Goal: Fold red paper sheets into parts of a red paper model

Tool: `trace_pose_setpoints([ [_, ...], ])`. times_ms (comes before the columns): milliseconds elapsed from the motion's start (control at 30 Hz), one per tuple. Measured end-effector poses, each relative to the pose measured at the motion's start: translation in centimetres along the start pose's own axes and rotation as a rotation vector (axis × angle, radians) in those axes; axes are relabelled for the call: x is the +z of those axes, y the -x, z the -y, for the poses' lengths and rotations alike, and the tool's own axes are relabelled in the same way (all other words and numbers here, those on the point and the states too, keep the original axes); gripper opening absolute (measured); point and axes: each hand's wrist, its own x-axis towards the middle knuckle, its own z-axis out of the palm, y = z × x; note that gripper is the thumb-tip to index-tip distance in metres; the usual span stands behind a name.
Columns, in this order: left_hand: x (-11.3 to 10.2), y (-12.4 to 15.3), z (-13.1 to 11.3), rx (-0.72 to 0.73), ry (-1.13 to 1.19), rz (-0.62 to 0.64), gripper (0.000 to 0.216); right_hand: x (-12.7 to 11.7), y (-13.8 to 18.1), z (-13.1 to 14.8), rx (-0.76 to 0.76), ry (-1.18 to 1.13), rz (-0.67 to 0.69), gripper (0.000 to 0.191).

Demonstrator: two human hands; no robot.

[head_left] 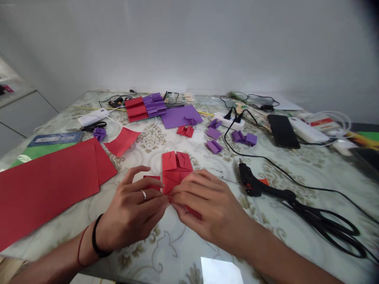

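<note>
A folded red paper piece (175, 169) lies on the table in front of me. My left hand (134, 211), with a ring and dark wristbands, pinches its near left edge with closed fingertips. My right hand (204, 207) presses and pinches the same piece from the right, fingers closed on its lower corner. The two sets of fingertips meet at the paper's near edge. A small red flap (152, 178) shows just beyond my left fingers.
Large red sheets (50, 185) lie at left. A black glue gun (254, 183) and black scissors (328, 227) lie at right with a cord. Folded purple pieces (214, 146), a purple sheet (180, 115), stacked red and purple folds (145, 106), a phone (282, 131) and a power strip (229, 120) sit farther back.
</note>
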Motion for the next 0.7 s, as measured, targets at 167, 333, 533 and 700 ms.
trace_pose_setpoints([
  [167, -0.3, -0.1, 0.0, 0.016, 0.001, -0.031, 0.016, -1.7, -0.2, -1.0, -0.044, 0.006, 0.048, 0.014],
  [333, -0.5, -0.1, 0.0, 0.035, 0.011, -0.004, 0.013, -2.0, 0.1, -1.3, -0.037, 0.016, 0.072, 0.015],
  [533, -1.1, -0.1, 0.2, 0.029, -0.013, -0.005, 0.014, -2.9, 0.5, -1.4, 0.008, -0.006, 0.067, 0.015],
  [700, -1.2, -0.3, 0.1, 0.013, -0.001, 0.041, 0.014, -3.7, 1.2, -1.8, 0.106, -0.08, 0.102, 0.014],
])
